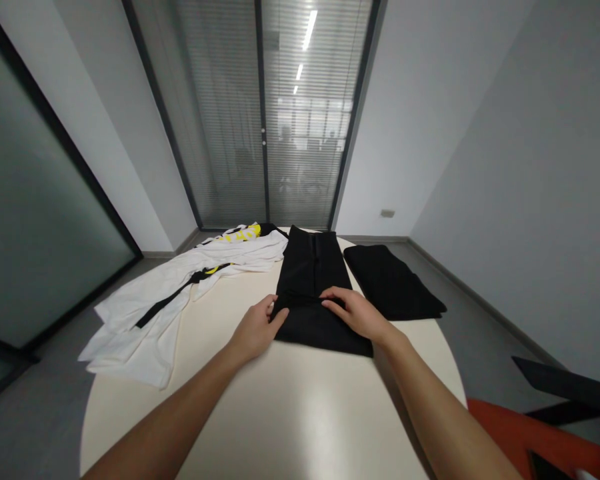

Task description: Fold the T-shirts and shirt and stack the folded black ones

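Note:
A long black garment [318, 267] lies flat on the table with a seam or gap running down its middle. Its near end is doubled over into a flap [320, 327]. My left hand [259, 327] pinches the flap's left edge between thumb and fingers. On the flap's upper edge, right of centre, my right hand [356, 313] grips the cloth with thumb and fingertips. A folded black cloth piece [395, 283] rests to the right, apart from my right hand. White shirts or similar garments [165, 287] with black and yellow parts are spread along the left.
The round cream table [260, 413] carries all the clothes; some white cloth hangs over its left edge. An orange chair [525, 433] with a black armrest [565, 383] stands at the lower right. Glass panels with blinds [265, 133] and a white wall are beyond the table.

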`<state>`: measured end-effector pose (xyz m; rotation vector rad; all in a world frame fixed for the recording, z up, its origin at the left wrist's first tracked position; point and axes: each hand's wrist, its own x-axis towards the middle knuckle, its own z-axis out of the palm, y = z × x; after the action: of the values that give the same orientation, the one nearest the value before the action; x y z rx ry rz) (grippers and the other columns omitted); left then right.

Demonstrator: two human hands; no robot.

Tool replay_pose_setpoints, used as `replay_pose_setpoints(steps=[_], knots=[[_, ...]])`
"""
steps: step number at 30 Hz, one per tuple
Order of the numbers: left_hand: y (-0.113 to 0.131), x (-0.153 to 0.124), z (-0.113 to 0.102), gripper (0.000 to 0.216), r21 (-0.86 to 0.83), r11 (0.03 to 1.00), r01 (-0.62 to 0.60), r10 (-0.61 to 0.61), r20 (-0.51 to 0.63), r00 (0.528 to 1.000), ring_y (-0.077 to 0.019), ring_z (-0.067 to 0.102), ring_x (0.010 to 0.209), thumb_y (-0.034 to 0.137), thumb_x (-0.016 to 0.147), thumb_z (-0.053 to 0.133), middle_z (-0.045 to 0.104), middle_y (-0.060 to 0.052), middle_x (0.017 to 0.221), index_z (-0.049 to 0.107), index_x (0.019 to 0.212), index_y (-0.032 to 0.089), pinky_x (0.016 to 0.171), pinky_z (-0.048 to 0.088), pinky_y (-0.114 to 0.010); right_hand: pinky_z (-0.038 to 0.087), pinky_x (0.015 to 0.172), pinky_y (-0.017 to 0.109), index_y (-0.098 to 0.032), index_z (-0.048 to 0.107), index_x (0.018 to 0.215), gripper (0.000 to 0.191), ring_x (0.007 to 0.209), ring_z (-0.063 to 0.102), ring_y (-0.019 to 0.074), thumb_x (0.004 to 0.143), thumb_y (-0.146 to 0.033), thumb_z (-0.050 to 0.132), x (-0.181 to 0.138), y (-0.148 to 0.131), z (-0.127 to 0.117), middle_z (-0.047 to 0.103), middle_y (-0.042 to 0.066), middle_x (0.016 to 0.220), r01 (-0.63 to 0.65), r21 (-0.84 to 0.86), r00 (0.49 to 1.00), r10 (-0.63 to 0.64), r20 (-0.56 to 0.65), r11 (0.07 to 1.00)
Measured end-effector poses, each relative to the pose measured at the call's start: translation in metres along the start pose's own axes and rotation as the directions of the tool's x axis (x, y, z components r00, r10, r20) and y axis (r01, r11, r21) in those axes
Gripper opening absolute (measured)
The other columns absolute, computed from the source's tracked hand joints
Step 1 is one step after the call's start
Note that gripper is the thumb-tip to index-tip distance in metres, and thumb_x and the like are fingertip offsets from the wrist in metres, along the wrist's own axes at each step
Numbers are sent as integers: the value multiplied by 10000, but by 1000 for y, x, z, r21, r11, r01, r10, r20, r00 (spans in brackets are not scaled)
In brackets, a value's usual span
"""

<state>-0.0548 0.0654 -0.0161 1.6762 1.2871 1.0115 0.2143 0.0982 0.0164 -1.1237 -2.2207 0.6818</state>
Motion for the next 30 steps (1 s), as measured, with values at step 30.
replay_pose_setpoints(steps=[30], knots=[[5,-9,-6,352,596,801,-56,67,3,998,-219,659,1019,243,927,581,640,-86,1228,541,1274,209,863,481,-326,437,899,369,-208,689,991,236,995,588,230,911,-428,664,4,-6,11,663,88,1051,85,-310,994,-102,-40,947]])
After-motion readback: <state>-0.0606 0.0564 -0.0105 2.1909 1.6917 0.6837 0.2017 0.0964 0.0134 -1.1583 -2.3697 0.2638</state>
